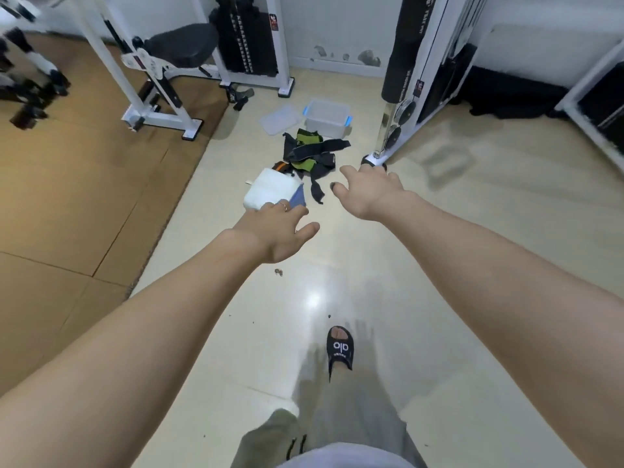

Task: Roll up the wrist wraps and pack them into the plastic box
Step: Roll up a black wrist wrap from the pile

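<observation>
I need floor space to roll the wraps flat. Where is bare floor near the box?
Bare tile lies right of the wrist wraps, toward the machine post, and nearer the person. Crowded: lid, plastic box and white pad hem the pile.

- Pale glossy tiled floor, beside brown matting.
- On the tiles: clear plastic box (blue clips), its lid just left.
- Tangled wrist wraps in front; white cushion nearer.

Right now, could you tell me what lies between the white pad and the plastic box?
In the head view, the wrist wraps lie heaped on the floor between the white pad and the plastic box.
</observation>
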Tool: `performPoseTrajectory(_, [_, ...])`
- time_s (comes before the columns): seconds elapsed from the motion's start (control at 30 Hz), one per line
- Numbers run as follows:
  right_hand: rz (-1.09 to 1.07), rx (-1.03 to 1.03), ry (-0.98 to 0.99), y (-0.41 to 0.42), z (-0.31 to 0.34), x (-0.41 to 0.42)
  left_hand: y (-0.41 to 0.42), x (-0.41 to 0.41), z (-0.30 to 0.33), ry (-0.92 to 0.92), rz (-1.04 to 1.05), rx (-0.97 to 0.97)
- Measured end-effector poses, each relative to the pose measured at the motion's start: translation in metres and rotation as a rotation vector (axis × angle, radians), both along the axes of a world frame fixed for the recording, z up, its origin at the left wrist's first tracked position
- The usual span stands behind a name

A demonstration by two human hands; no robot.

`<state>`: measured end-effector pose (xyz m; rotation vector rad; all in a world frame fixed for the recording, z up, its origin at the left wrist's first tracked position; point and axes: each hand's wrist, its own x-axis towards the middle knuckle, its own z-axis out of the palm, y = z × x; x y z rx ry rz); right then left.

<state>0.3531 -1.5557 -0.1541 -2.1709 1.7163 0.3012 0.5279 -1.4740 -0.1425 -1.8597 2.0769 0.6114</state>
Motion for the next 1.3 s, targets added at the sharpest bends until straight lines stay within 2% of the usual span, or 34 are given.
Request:
performPoseTrajectory(0.3, [0.023,0.019,0.018,-0.235,-0.007,0.086,-0.217,0.081,-0.007,0.048,0.058,0.026])
performPoseTrajectory(0.47, [-0.031,0.033,0.025,-0.356,-0.035,0.149,-0.356,0.149,-0.032,0.051,-0.001,0.006])
performPoseTrajectory(0.67, [-0.121,0.070,0.005,-0.483,-0.062,0.205,-0.513,0.207,-0.060,0.044,-0.114,0.081])
performPoseTrajectory(0.83, [-0.176,0.063,-0.033,-0.582,-0.093,0.212,-0.624,0.212,-0.085,-0.017,-0.208,0.028])
performPoseTrajectory(0.97, [-0.172,0.066,-0.034,-0.674,-0.131,0.201,-0.714,0.199,-0.119,0.015,-0.201,0.098])
performPoseTrajectory(1.17, [-0.035,0.144,0.048,-0.814,-0.207,0.181,-0.843,0.179,-0.199,0.040,-0.104,0.073])
performPoseTrajectory(1.3, [-0.045,0.181,0.036,-0.878,-0.280,0.173,-0.911,0.179,-0.262,0.057,-0.089,0.110])
